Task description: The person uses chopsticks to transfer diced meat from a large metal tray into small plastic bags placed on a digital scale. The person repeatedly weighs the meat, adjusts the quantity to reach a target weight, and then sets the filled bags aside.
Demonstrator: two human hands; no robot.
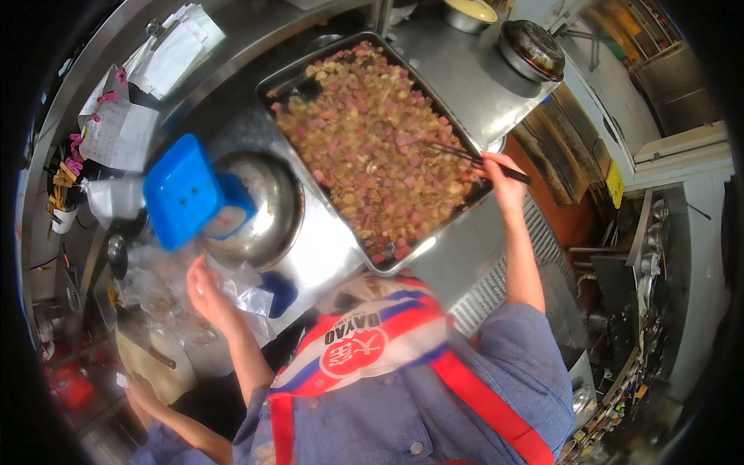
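Note:
A large rectangular metal tray (395,268) lies on the steel counter before me. Pink diced meat and pale brown pieces (372,157) fill most of it, slightly hazy as if steaming. My right hand (503,181) grips dark chopsticks (453,151) over the tray's right rim, their tips in the food. Left of the tray, my left hand (210,293) is raised among clear plastic bags (250,290). Its fingers are bent and blurred, so whether it holds any film cannot be told. Just beyond it stands a blue kitchen scale (185,192) with a square pan.
A domed metal bowl (273,209) sits behind the scale. Covered metal pots (532,52) stand at the far right of the counter. At lower left, another person's hands (145,395) hold something small and white near a cleaver (148,343) on a round board (131,331). Clipped papers (119,128) hang at left.

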